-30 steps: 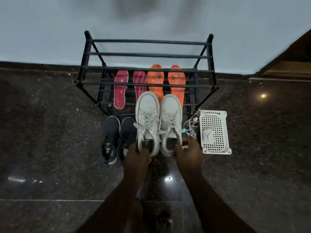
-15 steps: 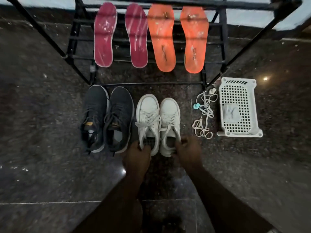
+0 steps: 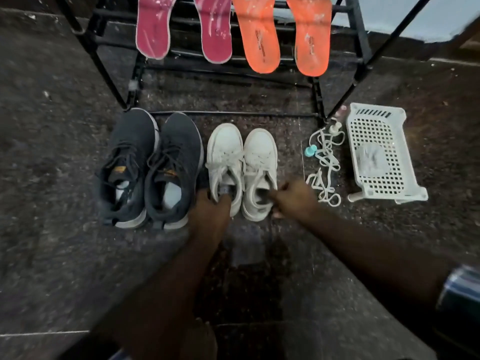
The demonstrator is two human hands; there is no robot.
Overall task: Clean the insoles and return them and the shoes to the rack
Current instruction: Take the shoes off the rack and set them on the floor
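Black rack (image 3: 359, 42) carries pink insoles (image 3: 153, 29) and orange insoles (image 3: 262, 37), streaked white. White shoes (image 3: 242, 172) sit on the floor before it. Left hand (image 3: 211, 206) and right hand (image 3: 292, 197) each grip a heel collar. Likely step: setting shoes down; next, reaching for an insole to clean.

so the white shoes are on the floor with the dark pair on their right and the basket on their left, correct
Not quite: the sides are swapped. The head view shows the white shoes on the floor, with the dark pair on their left and the basket on their right.
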